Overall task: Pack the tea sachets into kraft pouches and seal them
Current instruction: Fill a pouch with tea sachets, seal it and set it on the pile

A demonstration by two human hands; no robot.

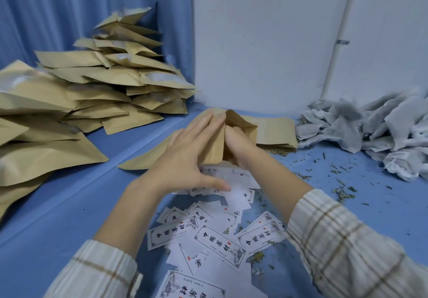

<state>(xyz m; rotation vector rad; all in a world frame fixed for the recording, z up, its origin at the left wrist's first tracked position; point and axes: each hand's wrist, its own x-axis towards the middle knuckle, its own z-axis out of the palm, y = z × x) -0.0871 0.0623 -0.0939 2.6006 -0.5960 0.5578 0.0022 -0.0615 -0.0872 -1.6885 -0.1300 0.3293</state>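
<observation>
Head view: left hand [187, 156] flat-fingered against open kraft pouch [216, 135] at mid-worktop [69, 196]; right hand [236, 145] thrust inside pouch mouth, grip hidden. Tea sachets [370, 126] heaped by right edge, filled pouches [92, 89] piled at left, printed labels [217, 240] scattered along near edge.

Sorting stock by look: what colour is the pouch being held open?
Kraft tan-brown, plain and unprinted; the pouch shows best in the head view.
</observation>
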